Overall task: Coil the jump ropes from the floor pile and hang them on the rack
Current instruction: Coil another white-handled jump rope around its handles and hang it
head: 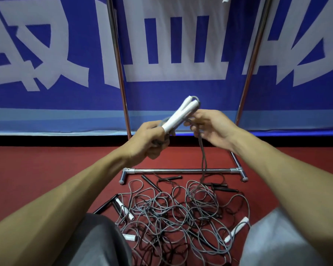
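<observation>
head view, one rope in hand above the floor pile. the left hand (148,140) is closed round the lower ends of two white handles (179,114), held side by side. their long axis runs from 7 o'clock at the fist to 1 o'clock at the free tips, where the grey cord (202,162) loops out of the caps. some cord appears to sit in the same fist, though how much cannot be told. the right hand (211,127) lies at 3 o'clock from the left, just beside the handles' upper half, fingers curled and pinching the cord. from that pinch the cord drops toward 6 o'clock as a doubled, fairly straight strand and ends among the loops of the floor pile (171,214). the pile lies at 6 o'clock of both hands, between the person's knees, on the red floor (46,169). the rack (181,170) stands at 12 o'clock of the pile, its chrome base bar just beyond the pile's far edge and its two uprights rising on either side of the hands, before a blue and white banner (171,89).

judged step: coiling, early — most of this rope looks uncoiled. the coming move turns on the strand hanging below and to the right of the left grip; the right hand, nearer to it, is placed to carry each length toward 9 o'clock and lay it along the handles' axis. likely snag — the strand's lower end lies among other ropes' loops and may drag them up.
</observation>
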Tool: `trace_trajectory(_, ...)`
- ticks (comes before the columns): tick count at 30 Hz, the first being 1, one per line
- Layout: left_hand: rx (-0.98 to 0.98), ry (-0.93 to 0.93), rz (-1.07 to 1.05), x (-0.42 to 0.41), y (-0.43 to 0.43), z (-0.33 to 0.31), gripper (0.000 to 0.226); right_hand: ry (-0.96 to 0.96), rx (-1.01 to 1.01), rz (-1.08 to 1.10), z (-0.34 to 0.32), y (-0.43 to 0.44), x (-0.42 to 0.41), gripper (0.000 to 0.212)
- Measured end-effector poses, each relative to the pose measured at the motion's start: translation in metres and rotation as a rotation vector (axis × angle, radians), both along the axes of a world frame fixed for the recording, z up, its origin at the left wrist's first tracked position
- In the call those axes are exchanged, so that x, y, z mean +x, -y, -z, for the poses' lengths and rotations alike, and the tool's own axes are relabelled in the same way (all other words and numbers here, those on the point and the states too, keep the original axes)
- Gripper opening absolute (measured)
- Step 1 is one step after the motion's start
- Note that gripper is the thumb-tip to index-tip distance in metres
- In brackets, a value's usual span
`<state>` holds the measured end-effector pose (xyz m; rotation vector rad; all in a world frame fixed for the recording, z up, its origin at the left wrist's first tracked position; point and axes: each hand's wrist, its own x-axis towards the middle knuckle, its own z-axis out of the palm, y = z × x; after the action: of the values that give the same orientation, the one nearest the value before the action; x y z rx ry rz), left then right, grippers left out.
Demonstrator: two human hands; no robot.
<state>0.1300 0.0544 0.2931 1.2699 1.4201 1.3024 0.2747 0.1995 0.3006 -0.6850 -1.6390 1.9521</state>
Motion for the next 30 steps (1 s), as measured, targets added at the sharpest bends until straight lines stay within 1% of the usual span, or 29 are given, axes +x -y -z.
trace_trajectory(2,0.011,0.099,-0.077,-0.001,-0.003,0.000,0.035,0.109,0.100,-0.078,0.005,0.004,-0.005,0.016)
trace_trajectory(3,0.009,0.132,-0.122,-0.003,-0.003,0.001,0.033,0.177,0.145,-0.140,0.008,0.006,-0.007,0.016)
trace_trajectory(5,-0.004,0.146,-0.224,-0.009,-0.007,0.004,0.016,0.349,0.259,-0.269,0.014,0.010,-0.010,0.015)
trace_trajectory(6,-0.017,0.136,-0.268,-0.013,-0.009,0.007,0.008,0.467,0.346,-0.338,0.018,0.011,-0.010,0.012)
trace_trajectory(8,-0.045,0.094,-0.355,-0.023,-0.012,0.017,0.020,0.772,0.585,-0.505,0.026,0.014,-0.011,0.005)
trace_trajectory(9,-0.057,0.075,-0.376,-0.026,-0.012,0.022,0.023,0.913,0.720,-0.592,0.029,0.014,-0.012,0.007)
trace_trajectory(10,-0.076,0.035,-0.392,-0.030,-0.011,0.029,0.022,1.000,0.839,-0.655,0.031,0.016,-0.013,0.008)
trace_trajectory(11,-0.102,-0.041,-0.405,-0.034,-0.010,0.035,0.020,1.025,0.930,-0.672,0.032,0.018,-0.015,0.008)
trace_trajectory(12,-0.139,-0.157,-0.420,-0.039,-0.008,0.041,0.020,0.996,0.995,-0.662,0.030,0.020,-0.016,0.006)
trace_trajectory(13,-0.184,-0.314,-0.417,-0.044,-0.006,0.047,0.025,0.943,1.052,-0.639,0.028,0.022,-0.018,0.003)
trace_trajectory(15,-0.275,-0.632,-0.368,-0.052,-0.003,0.054,0.034,0.834,1.177,-0.603,0.022,0.025,-0.021,0.005)
trace_trajectory(16,-0.296,-0.732,-0.335,-0.054,-0.003,0.056,0.036,0.795,1.233,-0.592,0.020,0.026,-0.022,0.006)
trace_trajectory(18,-0.311,-0.820,-0.257,-0.055,-0.005,0.057,0.038,0.705,1.309,-0.555,0.017,0.028,-0.021,0.009)
trace_trajectory(20,-0.308,-0.888,-0.161,-0.051,-0.006,0.056,0.037,0.601,1.326,-0.472,0.015,0.026,-0.018,0.014)
trace_trajectory(22,-0.283,-0.922,-0.041,-0.047,-0.007,0.056,0.036,0.539,1.349,-0.355,0.013,0.021,-0.016,0.019)
trace_trajectory(24,-0.221,-0.859,0.076,-0.039,-0.008,0.054,0.031,0.507,1.319,-0.257,0.012,0.017,-0.014,0.022)
trace_trajectory(25,-0.176,-0.792,0.122,-0.035,-0.008,0.052,0.027,0.495,1.253,-0.212,0.013,0.014,-0.013,0.024)
trace_trajectory(28,-0.075,-0.599,0.187,-0.022,-0.008,0.044,0.016,0.487,0.935,-0.121,0.015,0.010,-0.007,0.029)
trace_trajectory(30,-0.068,-0.553,0.203,-0.017,-0.008,0.041,0.016,0.523,0.807,-0.136,0.017,0.009,-0.002,0.031)
